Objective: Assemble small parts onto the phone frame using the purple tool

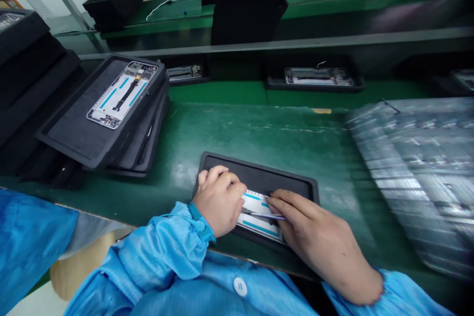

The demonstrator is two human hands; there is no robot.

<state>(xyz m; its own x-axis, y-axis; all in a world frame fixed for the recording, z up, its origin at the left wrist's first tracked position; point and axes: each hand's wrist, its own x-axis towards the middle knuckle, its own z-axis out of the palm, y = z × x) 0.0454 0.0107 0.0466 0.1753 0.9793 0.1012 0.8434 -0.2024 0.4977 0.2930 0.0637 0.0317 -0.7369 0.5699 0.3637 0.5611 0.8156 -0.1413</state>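
An opened phone body (259, 206), white inside with blue adhesive strips, lies in a black foam tray (266, 173) at the table's front edge. My left hand (219, 201) has its fingers curled over the left end of the phone body, hiding that part. My right hand (320, 237) is closed around thin metal tweezers (267, 216), which point left across the phone's white surface. Its fingers lie over the right end of the phone body and cover it. I cannot make out anything between the tweezer tips near my left fingertips.
Black trays are stacked at left, with another opened phone (122, 94) on the top tray (74, 128). Clear plastic trays (418, 173), blurred, stand at right. Behind the table, a tray (314, 86) holds another phone on the green line. A person in pink is across.
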